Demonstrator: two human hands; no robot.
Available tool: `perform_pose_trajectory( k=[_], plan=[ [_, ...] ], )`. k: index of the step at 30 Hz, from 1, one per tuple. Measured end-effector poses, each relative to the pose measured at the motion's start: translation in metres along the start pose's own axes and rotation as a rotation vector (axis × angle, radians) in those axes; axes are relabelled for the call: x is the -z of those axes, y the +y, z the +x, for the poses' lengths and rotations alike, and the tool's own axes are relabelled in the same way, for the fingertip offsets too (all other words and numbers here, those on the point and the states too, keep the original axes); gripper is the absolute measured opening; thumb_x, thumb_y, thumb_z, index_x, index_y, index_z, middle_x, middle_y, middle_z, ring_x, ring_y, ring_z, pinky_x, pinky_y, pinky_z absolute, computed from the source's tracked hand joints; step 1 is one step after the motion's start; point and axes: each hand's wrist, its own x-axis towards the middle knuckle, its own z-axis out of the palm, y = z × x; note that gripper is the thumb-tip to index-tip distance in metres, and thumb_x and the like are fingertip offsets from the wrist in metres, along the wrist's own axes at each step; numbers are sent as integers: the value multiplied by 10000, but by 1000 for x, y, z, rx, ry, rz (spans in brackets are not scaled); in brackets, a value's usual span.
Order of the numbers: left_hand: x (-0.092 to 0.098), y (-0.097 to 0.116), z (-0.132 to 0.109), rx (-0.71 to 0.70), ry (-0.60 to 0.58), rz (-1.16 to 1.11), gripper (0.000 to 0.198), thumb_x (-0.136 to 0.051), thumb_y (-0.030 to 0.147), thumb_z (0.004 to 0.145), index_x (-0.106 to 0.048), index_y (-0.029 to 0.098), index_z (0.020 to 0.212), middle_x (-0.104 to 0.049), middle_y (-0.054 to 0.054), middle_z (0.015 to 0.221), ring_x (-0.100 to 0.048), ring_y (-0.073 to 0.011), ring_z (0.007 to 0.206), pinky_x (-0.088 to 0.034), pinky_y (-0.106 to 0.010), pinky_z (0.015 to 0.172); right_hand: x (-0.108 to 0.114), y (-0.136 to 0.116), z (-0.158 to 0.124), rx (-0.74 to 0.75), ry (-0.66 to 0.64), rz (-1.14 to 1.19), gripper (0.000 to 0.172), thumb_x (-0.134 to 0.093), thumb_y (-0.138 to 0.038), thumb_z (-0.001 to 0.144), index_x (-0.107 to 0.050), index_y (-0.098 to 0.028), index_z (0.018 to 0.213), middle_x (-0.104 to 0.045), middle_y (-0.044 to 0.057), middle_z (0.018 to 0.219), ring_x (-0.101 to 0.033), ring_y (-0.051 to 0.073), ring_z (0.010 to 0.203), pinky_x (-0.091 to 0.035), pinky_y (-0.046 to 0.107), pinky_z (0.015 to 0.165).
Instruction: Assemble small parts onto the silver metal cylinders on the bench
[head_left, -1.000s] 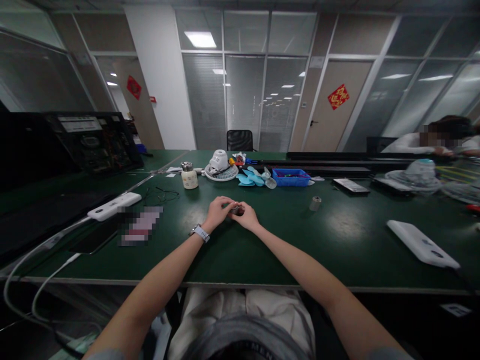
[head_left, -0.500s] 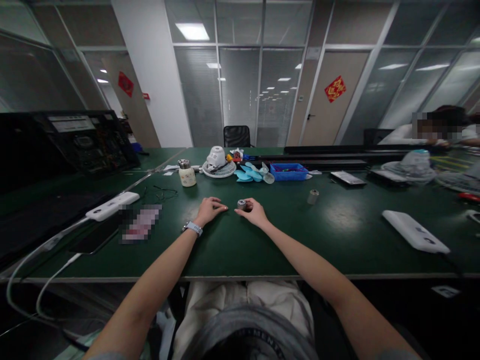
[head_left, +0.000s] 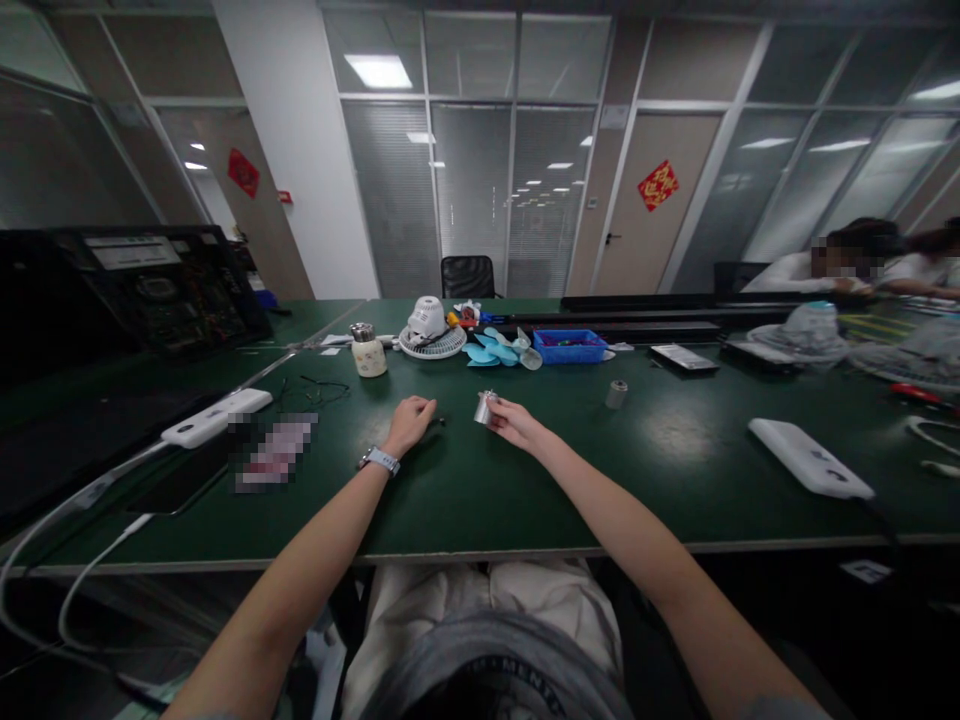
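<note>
My right hand [head_left: 517, 425] is closed on a small silver metal cylinder [head_left: 484, 408], which tilts a little and shows its smooth bright side. Small details stick up at its top end, too small to make out. To the left, my left hand [head_left: 409, 424] is curled with the fingers pressed together. A small dark piece [head_left: 441, 421] shows at its fingertips; its kind and whether it is gripped are unclear. A second metal cylinder [head_left: 616, 394] stands upright on the green table [head_left: 465, 510], right of my right hand.
Behind the hands are a cream bottle [head_left: 368, 352], a white fan part [head_left: 431, 335], light-blue fan blades [head_left: 491, 347] and a blue tray [head_left: 570, 347]. White power banks lie left [head_left: 217, 418] and right [head_left: 810, 458]. People sit at the far right.
The cylinder in my right hand has gone from upright to tilted, with its side now showing. My left fingers, stretched out before, have curled in, and a small dark piece now shows beside them.
</note>
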Motion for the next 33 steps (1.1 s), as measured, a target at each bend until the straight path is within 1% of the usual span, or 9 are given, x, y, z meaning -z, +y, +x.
perform_pose_trajectory(
  k=[2, 4, 9, 12, 15, 20, 24, 28, 33],
  plan=[
    [0, 1, -1, -11, 0, -6, 439, -378, 420, 845, -568, 204, 513, -673, -73, 802, -575, -204, 813, -430, -309, 778, 1, -3, -2, -107, 35, 81, 212, -575, -168, 871, -608, -130, 1077, -685, 65, 882, -657, 118, 743, -550, 231, 704],
    [1, 2, -1, -5, 5, -14, 397, -381, 383, 826, -590, 201, 541, -681, -73, 830, -576, -205, 840, -432, -308, 796, 1, -3, -3, -160, 80, 130, 225, -548, -208, 896, -577, -105, 1095, -680, 86, 873, -662, 129, 751, -559, 236, 687],
    [1, 3, -1, 38, 9, -60, 347, -386, 336, 791, -646, 192, 611, -694, -78, 871, -588, -220, 872, -436, -327, 831, 3, -4, -4, -202, 37, 254, 235, -418, -283, 959, -543, -137, 1094, -685, 87, 933, -673, 137, 814, -575, 265, 701],
    [2, 4, -2, 56, 22, -89, 336, -389, 323, 787, -659, 188, 640, -694, -80, 879, -591, -225, 880, -434, -330, 847, 3, -5, -5, -208, 41, 280, 253, -381, -298, 969, -546, -126, 1056, -683, 84, 945, -675, 135, 829, -575, 266, 720],
    [2, 4, -2, 68, 38, -100, 322, -391, 306, 786, -651, 184, 641, -693, -86, 905, -589, -227, 889, -431, -334, 862, 3, -7, -7, -220, 50, 279, 245, -406, -303, 962, -549, -114, 1025, -677, 92, 949, -677, 136, 833, -576, 260, 722],
    [-1, 0, 0, 42, 15, -95, 340, -390, 310, 789, -559, 197, 517, -686, -88, 909, -588, -220, 885, -437, -315, 844, 1, -9, -10, -252, 42, 261, 191, -479, -280, 935, -551, -121, 1015, -674, 100, 957, -684, 144, 844, -585, 256, 707],
    [-2, -1, -1, 42, 3, -90, 346, -396, 313, 784, -519, 200, 480, -677, -88, 914, -585, -207, 856, -439, -300, 808, 2, -10, -12, -253, 58, 267, 156, -523, -242, 914, -547, -123, 1012, -677, 100, 947, -688, 153, 850, -592, 259, 708],
    [-2, -1, -1, 20, 0, -66, 357, -385, 313, 803, -515, 201, 490, -665, -79, 843, -585, -198, 814, -430, -302, 774, 3, -11, -11, -256, 60, 303, 186, -559, -240, 893, -547, -97, 1011, -675, 116, 937, -689, 164, 861, -594, 265, 730],
    [-3, -2, -3, 21, 12, -6, 419, -342, 403, 868, -558, 198, 573, -631, -52, 738, -568, -180, 729, -412, -293, 711, 4, -10, -8, -267, 79, 300, 216, -579, -261, 882, -550, -98, 1021, -671, 96, 903, -691, 146, 798, -596, 245, 713]
  ],
)
